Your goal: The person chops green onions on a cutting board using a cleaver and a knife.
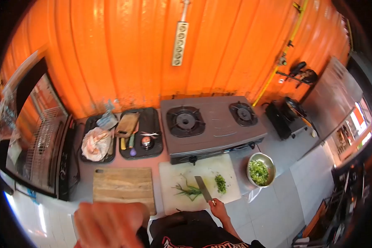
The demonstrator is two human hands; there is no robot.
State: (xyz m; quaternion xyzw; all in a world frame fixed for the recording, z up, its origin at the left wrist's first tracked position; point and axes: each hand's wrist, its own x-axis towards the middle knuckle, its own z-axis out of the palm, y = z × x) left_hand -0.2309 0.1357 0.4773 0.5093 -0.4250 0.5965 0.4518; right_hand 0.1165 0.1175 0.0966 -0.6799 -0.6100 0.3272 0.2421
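Observation:
My right hand [218,209] is closed round the handle of a broad-bladed kitchen knife [203,189]. The blade rests over a white cutting board [169,173], pointing away from me. Left of it lies a loose bunch of green onions [189,190], with thin stalks spreading out. On the blade's right is a small heap of chopped greens [220,184]. Close to the camera, my left hand [111,223] is raised and blurred, its fingers curled in. It hides the near edge of a wooden cutting board [124,182], and whether it holds anything is hidden.
A metal bowl [272,167] of chopped greens stands right of the white board. Behind is a two-burner gas stove [215,124]. Black trays [155,124] at left carry a plastic bag [96,143], a small board [127,124] and scissors [149,134]. A glass-fronted oven [45,140] stands far left.

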